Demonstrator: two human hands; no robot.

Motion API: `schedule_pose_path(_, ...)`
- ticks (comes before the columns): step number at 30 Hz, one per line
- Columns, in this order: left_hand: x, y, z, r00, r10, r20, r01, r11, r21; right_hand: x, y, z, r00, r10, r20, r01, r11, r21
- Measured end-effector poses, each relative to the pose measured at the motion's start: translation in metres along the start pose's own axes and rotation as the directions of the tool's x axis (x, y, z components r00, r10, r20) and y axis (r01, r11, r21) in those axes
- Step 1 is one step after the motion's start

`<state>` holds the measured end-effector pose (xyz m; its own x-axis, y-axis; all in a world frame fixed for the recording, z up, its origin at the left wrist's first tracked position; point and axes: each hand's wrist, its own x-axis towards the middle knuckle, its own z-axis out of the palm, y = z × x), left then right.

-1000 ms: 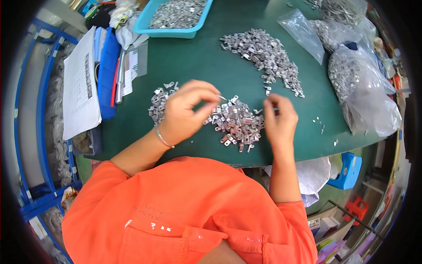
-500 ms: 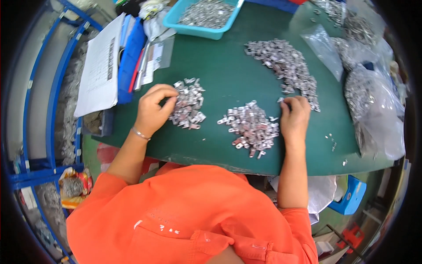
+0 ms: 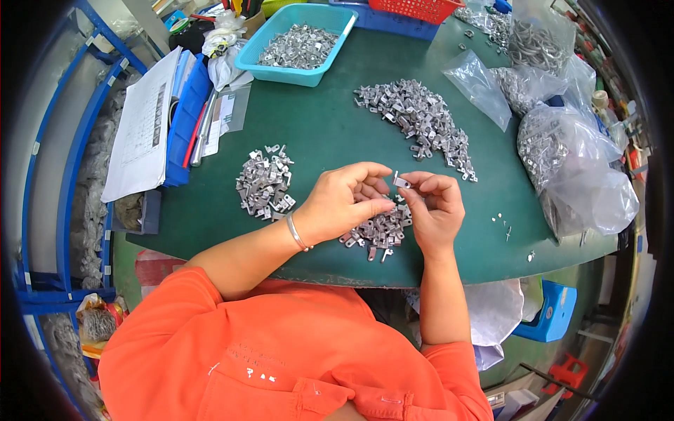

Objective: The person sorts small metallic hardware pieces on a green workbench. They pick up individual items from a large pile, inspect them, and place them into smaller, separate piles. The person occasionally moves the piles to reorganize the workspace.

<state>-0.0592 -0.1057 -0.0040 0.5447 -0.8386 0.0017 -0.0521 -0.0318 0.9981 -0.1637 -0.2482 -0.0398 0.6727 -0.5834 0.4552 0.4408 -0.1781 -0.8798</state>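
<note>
Hands are raised just above a small heap of stamped grey metal brackets (image 3: 379, 230) at the near table edge. One small bent metal bracket (image 3: 401, 182) is pinched in the right hand (image 3: 437, 207), with the left hand (image 3: 344, 202) curled narrowly beside it, fingertips touching. A sorted-looking pile (image 3: 265, 184) lies left; a larger pile (image 3: 418, 123) and a turquoise plastic tray (image 3: 298, 45) beyond suggest much is left.

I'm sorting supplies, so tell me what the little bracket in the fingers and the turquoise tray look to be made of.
Small bracket: likely stamped metal with a dull silver finish; it glints grey like the loose piles. Turquoise tray: probably moulded plastic, with uniform colour, a smooth matte surface and rounded rims.
</note>
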Motion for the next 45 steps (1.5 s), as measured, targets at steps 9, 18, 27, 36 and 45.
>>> schedule_pose_path(9,-0.003,-0.012,-0.006,0.926,0.372,-0.061,-0.335,0.886,0.321,0.011,-0.015,-0.011,0.934,-0.161,0.318,0.297,0.846,-0.443)
schedule_pose_path(18,0.006,-0.022,-0.012,0.855,0.516,0.048,-0.462,0.717,0.522,0.056,0.029,-0.033,0.943,0.324,-0.075,-0.317,0.804,-0.504)
schedule_pose_path(27,0.004,-0.021,-0.011,0.885,0.453,-0.110,-0.353,0.805,0.476,0.044,-0.002,-0.036,0.753,0.618,0.225,-0.658,0.702,0.273)
schedule_pose_path(36,0.001,-0.026,-0.014,0.813,0.582,-0.030,-0.517,0.744,0.424,0.037,-0.006,-0.017,0.900,0.075,0.429,0.076,0.942,-0.326)
schedule_pose_path(45,0.006,-0.033,-0.014,0.842,0.539,0.000,-0.487,0.760,0.430,0.049,0.034,-0.033,0.988,-0.006,0.157,0.136,0.528,-0.838)
